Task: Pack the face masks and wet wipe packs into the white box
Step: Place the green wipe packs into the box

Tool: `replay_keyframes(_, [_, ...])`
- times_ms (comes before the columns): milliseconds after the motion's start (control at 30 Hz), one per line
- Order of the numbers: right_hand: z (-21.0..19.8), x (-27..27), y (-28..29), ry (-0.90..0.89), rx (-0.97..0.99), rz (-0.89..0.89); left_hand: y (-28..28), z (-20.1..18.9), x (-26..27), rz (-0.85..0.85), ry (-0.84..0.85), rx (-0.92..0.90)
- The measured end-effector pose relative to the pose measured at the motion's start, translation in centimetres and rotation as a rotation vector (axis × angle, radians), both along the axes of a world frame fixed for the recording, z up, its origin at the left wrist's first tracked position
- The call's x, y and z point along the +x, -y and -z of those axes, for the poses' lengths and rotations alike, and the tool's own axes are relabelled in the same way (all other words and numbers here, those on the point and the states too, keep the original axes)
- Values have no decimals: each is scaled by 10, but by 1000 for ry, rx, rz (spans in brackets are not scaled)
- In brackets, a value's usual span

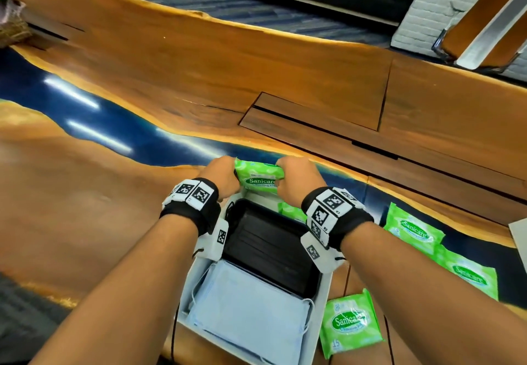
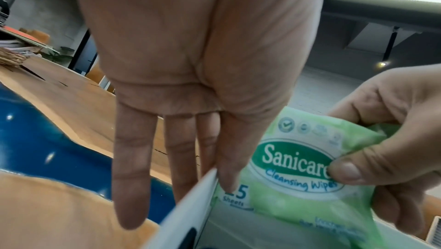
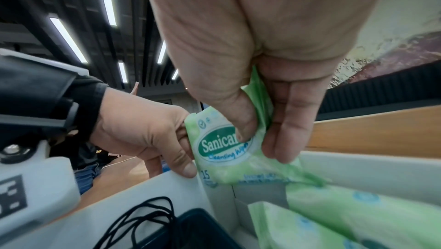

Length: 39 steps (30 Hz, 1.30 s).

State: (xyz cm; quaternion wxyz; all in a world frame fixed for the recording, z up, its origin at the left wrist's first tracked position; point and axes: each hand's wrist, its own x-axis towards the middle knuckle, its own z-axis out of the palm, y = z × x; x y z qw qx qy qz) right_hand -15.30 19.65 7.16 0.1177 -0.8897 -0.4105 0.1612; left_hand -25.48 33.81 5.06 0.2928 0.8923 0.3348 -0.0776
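A green Sanicare wipe pack (image 1: 258, 177) (image 2: 298, 160) (image 3: 222, 151) stands upright over the far end of the white box (image 1: 320, 316). My right hand (image 1: 296, 179) pinches its right end between thumb and fingers. My left hand (image 1: 225, 173) pinches its left edge: the thumb lies on the pack's front, and the straight fingers (image 2: 131, 158) hang down outside the box wall. Blue face masks (image 1: 242, 316) fill the near part of the box, with black masks (image 1: 271, 245) in the middle. More wipe packs (image 3: 334, 211) lie in the far compartment.
Three loose wipe packs lie on the wooden table right of the box (image 1: 352, 324) (image 1: 413, 230) (image 1: 470, 276). A wicker basket (image 1: 11, 28) sits at the far left. A flush hatch (image 1: 313, 111) is set in the tabletop beyond the hands.
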Motion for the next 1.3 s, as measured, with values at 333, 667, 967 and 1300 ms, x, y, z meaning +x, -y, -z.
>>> replay_keyframes(333, [19,-1,11,-66,171,43,0,9,3,-11,52,65])
replay_keyframes(667, [29,-2,18,64,-210,-124,7,12,21,5,-24,131])
replay_keyframes(967, [40,-3,7,301,-191,-114,-3,15,22,91,-108,-56])
replay_keyframes(1300, [25,-8,5,156,-12,-98,5,-2,34,274,-224,252])
